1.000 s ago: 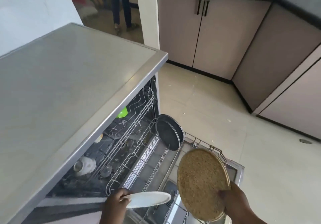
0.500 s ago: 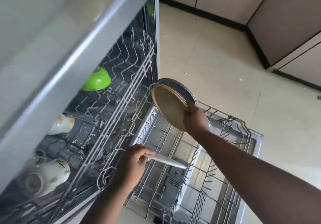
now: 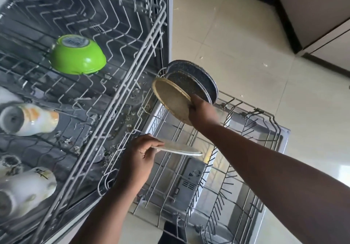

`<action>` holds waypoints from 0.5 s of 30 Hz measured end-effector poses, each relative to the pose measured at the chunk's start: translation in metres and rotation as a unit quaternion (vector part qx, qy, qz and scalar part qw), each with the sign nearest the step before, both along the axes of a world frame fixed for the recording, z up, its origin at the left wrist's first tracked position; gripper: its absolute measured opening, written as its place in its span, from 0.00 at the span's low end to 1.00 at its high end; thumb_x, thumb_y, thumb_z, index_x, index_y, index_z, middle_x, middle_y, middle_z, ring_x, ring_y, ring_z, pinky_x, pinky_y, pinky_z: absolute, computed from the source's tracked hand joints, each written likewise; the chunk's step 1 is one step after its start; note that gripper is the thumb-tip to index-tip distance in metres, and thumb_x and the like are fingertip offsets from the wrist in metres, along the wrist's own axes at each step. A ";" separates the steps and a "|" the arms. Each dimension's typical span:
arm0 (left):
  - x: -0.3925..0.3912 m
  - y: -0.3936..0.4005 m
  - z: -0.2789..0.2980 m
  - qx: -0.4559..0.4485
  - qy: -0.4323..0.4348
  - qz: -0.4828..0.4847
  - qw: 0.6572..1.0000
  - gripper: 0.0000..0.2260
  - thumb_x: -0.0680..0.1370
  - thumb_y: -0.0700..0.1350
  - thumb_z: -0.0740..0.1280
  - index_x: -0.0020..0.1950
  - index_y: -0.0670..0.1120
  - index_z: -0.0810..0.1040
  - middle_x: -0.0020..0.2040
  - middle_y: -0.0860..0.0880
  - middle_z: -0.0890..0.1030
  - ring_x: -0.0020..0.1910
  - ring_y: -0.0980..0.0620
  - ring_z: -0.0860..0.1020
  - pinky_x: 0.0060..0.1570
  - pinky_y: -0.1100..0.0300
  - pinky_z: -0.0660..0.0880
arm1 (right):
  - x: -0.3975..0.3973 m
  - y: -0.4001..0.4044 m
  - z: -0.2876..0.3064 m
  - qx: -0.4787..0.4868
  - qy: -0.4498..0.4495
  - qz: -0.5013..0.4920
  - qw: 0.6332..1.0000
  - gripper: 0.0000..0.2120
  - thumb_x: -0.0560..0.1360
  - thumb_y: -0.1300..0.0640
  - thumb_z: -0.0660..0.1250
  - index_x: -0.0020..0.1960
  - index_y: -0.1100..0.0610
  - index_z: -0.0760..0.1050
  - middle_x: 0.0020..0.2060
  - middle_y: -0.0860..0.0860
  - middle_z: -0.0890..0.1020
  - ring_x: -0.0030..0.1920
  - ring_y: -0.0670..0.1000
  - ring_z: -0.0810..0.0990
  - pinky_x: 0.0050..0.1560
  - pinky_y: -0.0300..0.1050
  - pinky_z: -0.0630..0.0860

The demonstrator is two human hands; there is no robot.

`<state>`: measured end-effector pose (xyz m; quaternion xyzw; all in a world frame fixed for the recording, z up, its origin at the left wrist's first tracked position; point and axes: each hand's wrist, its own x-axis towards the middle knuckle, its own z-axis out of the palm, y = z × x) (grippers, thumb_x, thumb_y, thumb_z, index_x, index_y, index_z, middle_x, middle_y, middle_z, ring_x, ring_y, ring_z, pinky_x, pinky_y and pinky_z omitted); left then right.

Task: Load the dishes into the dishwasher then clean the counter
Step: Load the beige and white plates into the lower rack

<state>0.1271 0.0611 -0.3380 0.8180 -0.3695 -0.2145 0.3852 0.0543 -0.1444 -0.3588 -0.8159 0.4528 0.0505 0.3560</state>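
Tan plate (image 3: pixel 171 99) on edge, white plate (image 3: pixel 180 147) flat

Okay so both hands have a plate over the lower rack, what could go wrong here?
1. The right hand grips the tan plate only by its edge, right against the dark plates; it may knock or chip them.
2. The left hand pinches the white plate by its rim, nearly flat over the lower rack; it could slip and drop.

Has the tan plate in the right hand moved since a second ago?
Yes. The tan plate went from out over the lower rack's outer end to its inner end, now beside the dark plates.
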 end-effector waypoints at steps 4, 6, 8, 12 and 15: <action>0.002 0.001 -0.002 -0.007 -0.004 -0.002 1.000 0.13 0.68 0.26 0.71 0.43 0.43 0.83 0.45 0.53 0.82 0.46 0.61 0.79 0.51 0.71 0.74 | 0.007 -0.001 -0.020 0.015 0.016 0.008 1.000 0.21 0.76 0.64 0.57 0.66 0.50 0.72 0.52 0.57 0.82 0.52 0.59 0.80 0.43 0.42 0.69; 0.004 0.002 -0.003 -0.014 0.000 -0.004 1.000 0.13 0.68 0.27 0.71 0.44 0.43 0.83 0.45 0.50 0.83 0.46 0.54 0.81 0.51 0.62 0.76 | 0.008 -0.006 -0.028 0.011 0.026 -0.013 1.000 0.16 0.77 0.63 0.57 0.63 0.54 0.70 0.51 0.59 0.81 0.50 0.60 0.80 0.42 0.44 0.69; 0.005 0.004 -0.006 -0.020 0.007 -0.003 1.000 0.12 0.69 0.27 0.71 0.44 0.43 0.83 0.46 0.48 0.83 0.47 0.50 0.81 0.52 0.55 0.77 | 0.006 -0.006 -0.028 0.020 0.043 -0.037 0.998 0.17 0.79 0.60 0.59 0.67 0.56 0.64 0.56 0.60 0.78 0.52 0.60 0.78 0.44 0.47 0.71; 0.005 0.006 -0.010 -0.022 0.004 -0.004 1.000 0.12 0.69 0.27 0.71 0.45 0.42 0.83 0.47 0.46 0.83 0.51 0.48 0.81 0.54 0.50 0.76 | -0.022 0.025 -0.009 -0.108 0.009 0.031 0.994 0.31 0.77 0.40 0.61 0.74 0.54 0.59 0.67 0.56 0.68 0.65 0.55 0.68 0.67 0.53 0.65; 0.009 0.003 -0.012 -0.017 -0.030 -0.024 0.999 0.12 0.69 0.27 0.71 0.45 0.42 0.83 0.48 0.46 0.83 0.52 0.48 0.80 0.53 0.52 0.77 | -0.049 0.062 0.012 0.009 -0.059 0.163 0.985 0.37 0.70 0.27 0.55 0.69 0.50 0.67 0.61 0.50 0.76 0.58 0.51 0.75 0.60 0.52 0.74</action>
